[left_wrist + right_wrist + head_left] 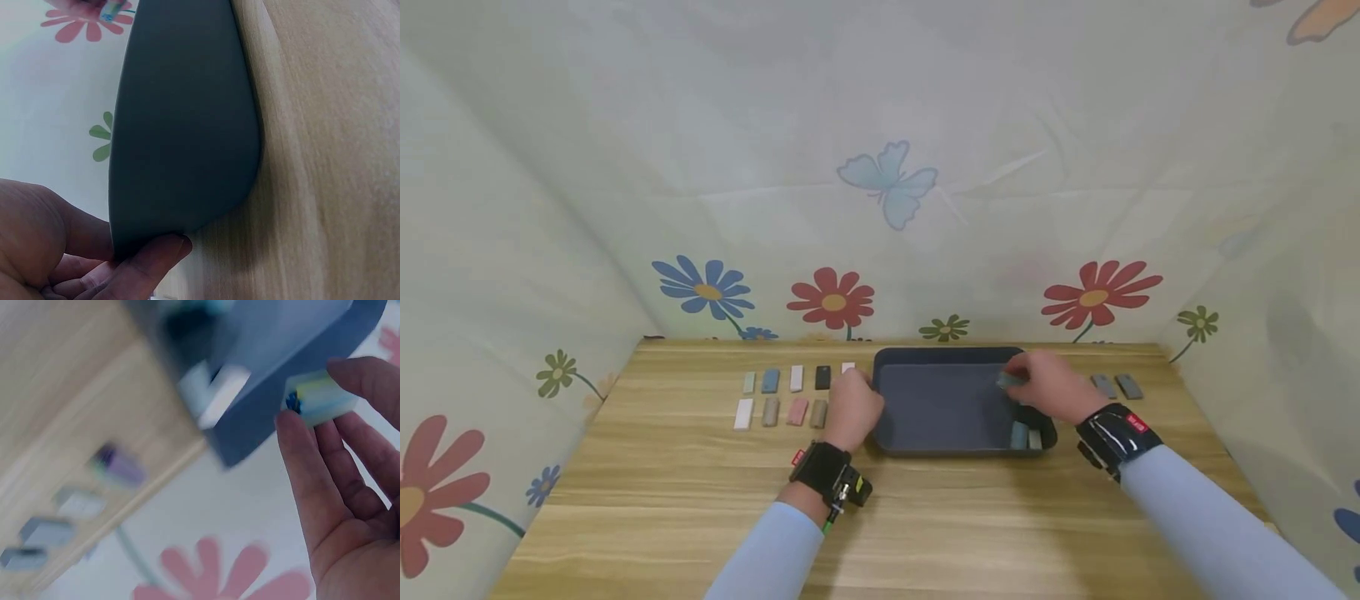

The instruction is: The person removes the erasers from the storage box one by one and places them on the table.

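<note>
A: Where the flowered backdrop (760,183) ends, what lies below?

B: Wooden table (647,500), across the lower half of the head view. On it, right of centre, a dark tray (947,408).

A: Hands?

B: Left hand (853,410) at the tray's left end, thumb and fingers pinching its rim. Right hand (1052,385) over the tray's right end, thumb and fingertips pinching a small pale block (319,400).

A: Other pieces?

B: Two rows of small blocks (797,379) left of centre, among them a pink block (797,411). Two grey blocks (1127,386) at the right of the frame, beyond the right hand. In the tray's lower right corner, a blue-grey block (1019,435), a paler block (1034,439) just beside it.
</note>
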Tool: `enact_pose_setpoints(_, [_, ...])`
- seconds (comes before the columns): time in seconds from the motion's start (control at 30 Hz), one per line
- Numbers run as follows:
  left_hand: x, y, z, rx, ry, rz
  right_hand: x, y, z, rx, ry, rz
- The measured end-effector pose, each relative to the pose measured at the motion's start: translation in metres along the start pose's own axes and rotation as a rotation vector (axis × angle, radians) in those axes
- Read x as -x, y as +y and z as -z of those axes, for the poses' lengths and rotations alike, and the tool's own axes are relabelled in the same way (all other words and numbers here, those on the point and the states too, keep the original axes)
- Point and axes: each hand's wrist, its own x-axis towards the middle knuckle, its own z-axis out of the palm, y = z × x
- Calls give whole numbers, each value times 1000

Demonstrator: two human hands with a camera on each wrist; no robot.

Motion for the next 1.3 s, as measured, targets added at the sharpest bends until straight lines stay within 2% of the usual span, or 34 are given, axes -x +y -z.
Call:
enact_pose_setpoints(0.1, [-1,0,1,-3,-2,9,0,23,16,-34,44,-67])
enact_pose_setpoints(0.3, [-3,0,2,-7,4,5,10,73,41,-13,235,-183])
enact_pose_setpoints(0.4, [-3,1,3,-9,12,2,18,99,46,-2,325,-239])
enact_pose_setpoints(0.53, [-5,1,4,-15,9,11,28,128,46,-8,383,-346])
enact_pose_setpoints(0.73, [-4,3,5,-22,10,12,40,160,38,7,409,-468])
enact_pose_setpoints(0.93, [-4,4,5,-16,17,1,46,177,36,11,410,-554])
enact_pose_setpoints(1.1, [-6,1,2,-32,29,-12,49,184,30,-11,382,-594])
enact_pose_setpoints(1.3, [-4,-1,-2,-27,-6,18,52,191,19,-17,365,-614])
